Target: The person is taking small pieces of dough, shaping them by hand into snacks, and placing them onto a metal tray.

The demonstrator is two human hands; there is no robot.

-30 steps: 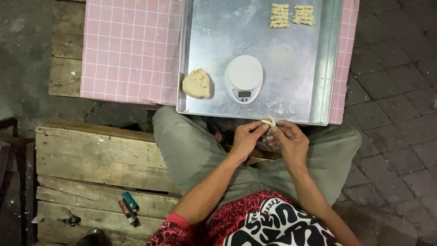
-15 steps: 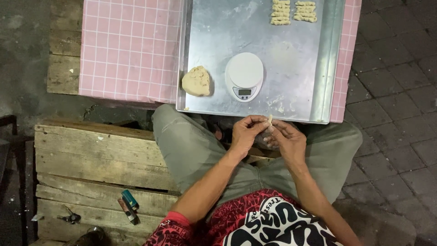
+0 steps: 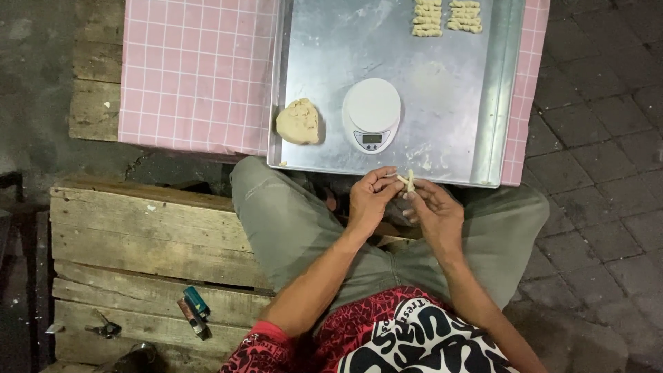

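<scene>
Dough strip pinched over our lap

Our left hand [image 3: 369, 204] and right hand [image 3: 434, 214] both close fingertips on a thin dough strip [image 3: 409, 182], upright, just off the metal tray's [image 3: 494, 103] near edge; the tray holds a dough lump [image 3: 298, 121], scale [image 3: 371, 113], and twisted pieces [image 3: 446, 15] at its far edge.

A pink checked cloth [image 3: 197, 69] is spread at the upper left. A wooden pallet [image 3: 145, 242] is seen at lower left, where two lighters [image 3: 193, 311] and keys [image 3: 105, 327] are laid. Grey paving [image 3: 601, 152] is shown at right.
</scene>
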